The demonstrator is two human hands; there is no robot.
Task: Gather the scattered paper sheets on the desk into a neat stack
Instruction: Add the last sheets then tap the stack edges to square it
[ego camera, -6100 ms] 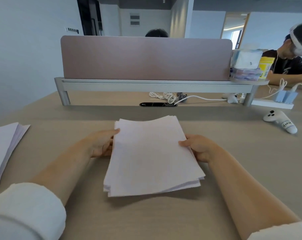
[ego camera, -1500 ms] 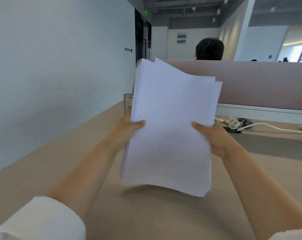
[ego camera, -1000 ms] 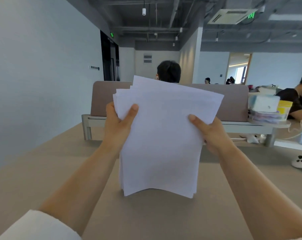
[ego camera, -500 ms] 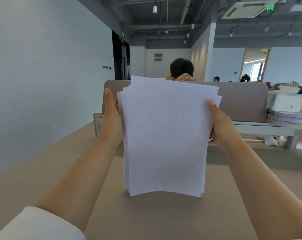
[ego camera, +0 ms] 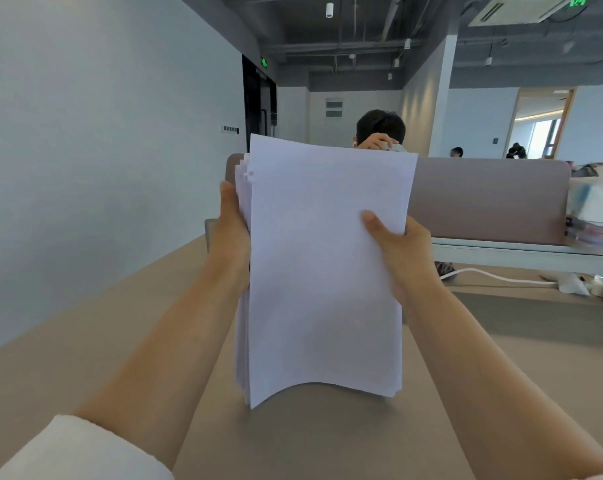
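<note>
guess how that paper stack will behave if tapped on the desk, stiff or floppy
Probably floppy: the paper stack bows along its bottom edge. Sheets likely slide easily, since edges are staggered at the top left. The left hand and right hand support both sides.

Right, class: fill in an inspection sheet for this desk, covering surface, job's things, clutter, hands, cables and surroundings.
Surface: beige desk, bare in the near part.
Job's things: paper stack held upright, bottom edge near the desk, contact unclear; left edges uneven.
Clutter: blurred pile on the divider shelf, far right.
Hands: left hand flat against the stack's left edge; right hand grips the right edge, thumb in front.
Cables: white cable under the shelf.
Surroundings: mauve divider, people beyond, wall left.
</note>
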